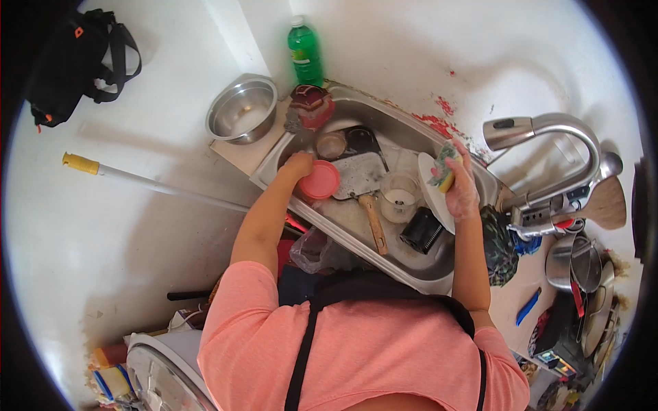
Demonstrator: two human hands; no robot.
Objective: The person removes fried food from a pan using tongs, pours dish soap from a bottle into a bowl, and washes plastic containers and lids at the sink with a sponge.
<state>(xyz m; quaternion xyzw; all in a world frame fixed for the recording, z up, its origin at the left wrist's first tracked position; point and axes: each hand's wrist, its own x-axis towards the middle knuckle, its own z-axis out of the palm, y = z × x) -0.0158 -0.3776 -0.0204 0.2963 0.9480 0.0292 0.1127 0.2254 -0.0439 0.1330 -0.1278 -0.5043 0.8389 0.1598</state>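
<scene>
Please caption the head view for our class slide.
At a sink, the left hand grasps a pink container; the right hand holds a sponge.

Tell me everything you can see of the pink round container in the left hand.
The pink container is small and round, with a circular rim, and looks like smooth plastic. Its round face turns up toward the camera; whether it holds liquid is unclear. The left hand holds its edge, toward the sink's left end. Whether its underside rests on anything is hidden.
</scene>
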